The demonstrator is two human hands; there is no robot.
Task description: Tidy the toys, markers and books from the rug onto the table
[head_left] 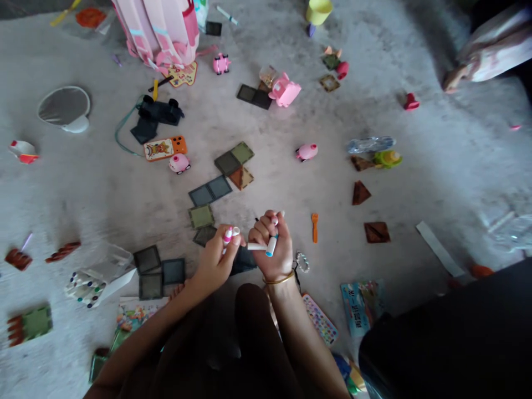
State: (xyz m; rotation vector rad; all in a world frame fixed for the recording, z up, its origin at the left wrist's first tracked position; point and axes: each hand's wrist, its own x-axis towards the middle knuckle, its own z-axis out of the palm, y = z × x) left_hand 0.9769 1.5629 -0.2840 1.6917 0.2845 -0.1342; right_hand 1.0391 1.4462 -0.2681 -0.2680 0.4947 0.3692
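My left hand (215, 259) is closed round a white marker with a pink band (227, 236); a round whitish end shows beside its thumb. Just to the right, my right hand (275, 257) is curled palm-up, with a gold bangle at the wrist. Its fingers grip a white marker with a blue end (271, 246), and another slim white piece (256, 246) sticks out to the left. How many pens lie inside that fist is hidden. On the floor at left, a clear box of markers (87, 288) lies tipped on its side.
Magnetic tiles (210, 191) lie scattered ahead of my hands. An orange phone (165, 148), pink pig toys (306, 151) and an orange fork (315, 228) are on the floor. A pink backpack (160, 33) stands at the back. Another person's hand (455, 79) shows at upper right.
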